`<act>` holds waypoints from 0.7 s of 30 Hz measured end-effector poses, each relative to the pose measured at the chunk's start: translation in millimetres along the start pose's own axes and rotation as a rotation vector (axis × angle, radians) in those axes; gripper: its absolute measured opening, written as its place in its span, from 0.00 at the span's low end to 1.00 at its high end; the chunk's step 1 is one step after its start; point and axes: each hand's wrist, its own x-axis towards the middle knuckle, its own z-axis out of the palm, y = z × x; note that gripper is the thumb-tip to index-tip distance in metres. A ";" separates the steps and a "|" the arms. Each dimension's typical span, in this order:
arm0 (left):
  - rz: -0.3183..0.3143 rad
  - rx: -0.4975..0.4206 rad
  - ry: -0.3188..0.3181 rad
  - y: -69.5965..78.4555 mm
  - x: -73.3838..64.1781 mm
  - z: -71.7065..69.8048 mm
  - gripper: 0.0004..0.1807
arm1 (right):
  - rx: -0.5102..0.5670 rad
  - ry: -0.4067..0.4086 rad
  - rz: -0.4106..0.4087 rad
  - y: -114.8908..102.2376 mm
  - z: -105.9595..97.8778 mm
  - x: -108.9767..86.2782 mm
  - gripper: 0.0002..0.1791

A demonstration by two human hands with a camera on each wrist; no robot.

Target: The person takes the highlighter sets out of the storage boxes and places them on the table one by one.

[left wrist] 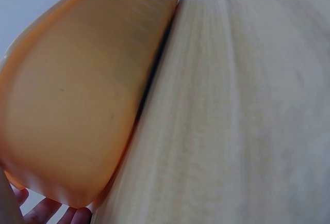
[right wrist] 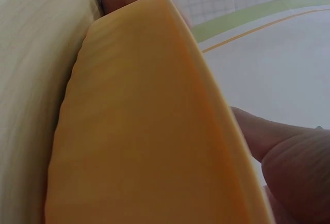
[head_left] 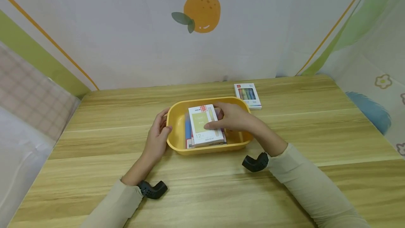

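A yellow plastic basin sits on the wooden table. My left hand grips its left end, thumb over the rim and fingers along the outer wall; in the left wrist view the fingertips show past the basin's wall. Inside lies a white box with a yellow-green panel and "12" printed on it. My right hand reaches over the basin and holds that box, thumb on its top face and fingers at its far right side. Under the box, a pack with a blue strip peeks out at the left.
Behind the basin's right end stands a white box of coloured sticks, lying flat on the table. A white curtain printed with an orange hangs along the table's back edge.
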 end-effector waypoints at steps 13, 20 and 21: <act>0.014 0.000 0.005 -1.1 0.1 0.3 0.33 | 0.018 -0.014 0.013 5.8 -1.9 3.6 0.53; 0.009 0.004 0.002 -1.9 0.4 0.2 0.33 | 0.043 -0.020 0.025 9.3 -1.7 6.3 0.54; 0.009 0.004 0.000 -1.6 0.3 0.3 0.32 | 0.049 -0.020 0.026 9.6 -1.6 6.2 0.54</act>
